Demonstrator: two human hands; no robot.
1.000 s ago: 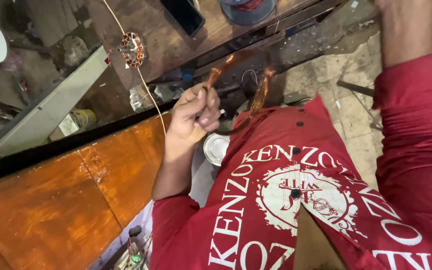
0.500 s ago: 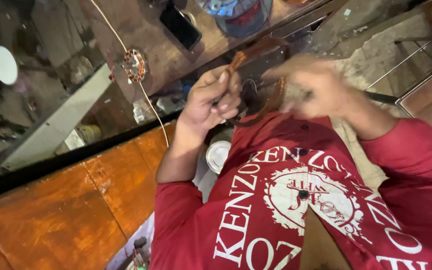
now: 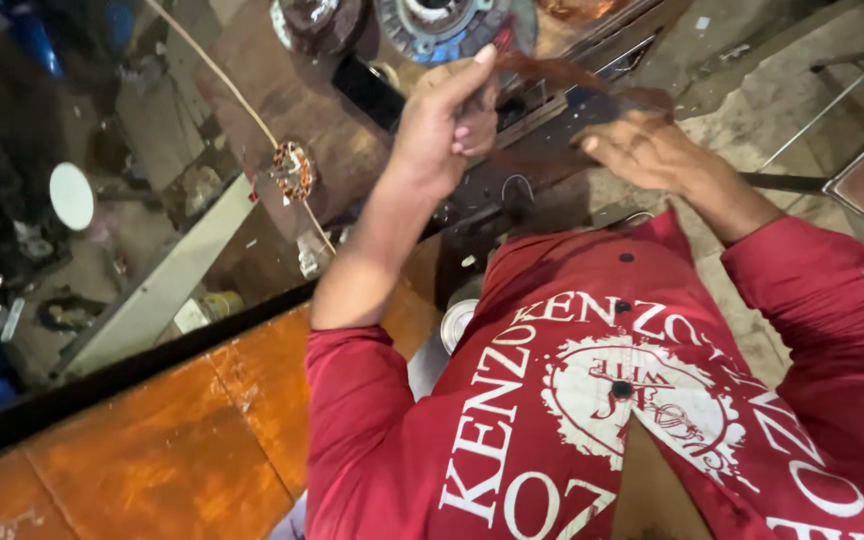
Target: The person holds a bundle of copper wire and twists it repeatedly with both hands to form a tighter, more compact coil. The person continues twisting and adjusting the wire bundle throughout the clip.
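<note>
My left hand is raised in front of me, thumb and fingers pinched on one end of a reddish copper wire strand. The strand runs right, blurred, to my right hand, which closes on its other end. Both hands sit above a dark, cluttered workbench. My red printed shirt fills the lower right. Just beyond my left hand lies a round grey metal motor part.
A small copper-wound coil hangs on a pale cord over the bench. A dark phone lies near the motor part. A white disc, an orange surface, a small tin and a metal frame surround me.
My right hand has come down from the upper right to meet the left. Both now hold the copper strand stretched between them, and my left hand has lifted toward the motor part.
</note>
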